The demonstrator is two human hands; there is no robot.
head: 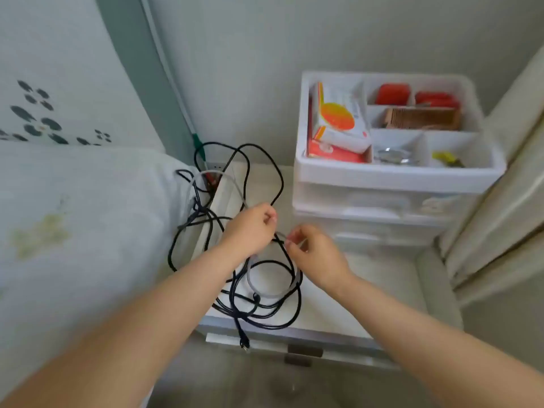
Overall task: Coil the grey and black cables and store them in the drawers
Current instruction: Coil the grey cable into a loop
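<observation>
Black, thin rubber-sheathed cable (266, 169) is lying in a loose tangle across the white top of a low bedside cabinet (368, 290), its loops spreading from the wall edge down to the front edge, where a black plug end (244, 343) is hanging just over the cabinet's front. Pale grey cable (259, 285) is running through the same tangle, forming a rough ring on the cabinet top beneath the hands and rising toward them. The left hand (253, 228) is hovering over the tangle with its fingers curled, pinching strands at its fingertips; which colour it is gripping is hard to tell, though both black and grey strands are passing by it. The right hand (315, 254) is sitting just beside it, thumb and forefinger closed narrowly on a short stretch of the grey cable between the two hands. Neither cable is coiled.

To the right, at the back of the cabinet top, a white translucent plastic drawer unit (376, 207) is standing with its drawers closed. Its open divided top tray (394, 172) is holding orange-and-white cardboard boxes (338, 122), red flat cases (393, 94) and a brown comb-like item (422, 118). A pale patterned bedspread (73, 201) is lying to the left, touching the cabinet's side.
</observation>
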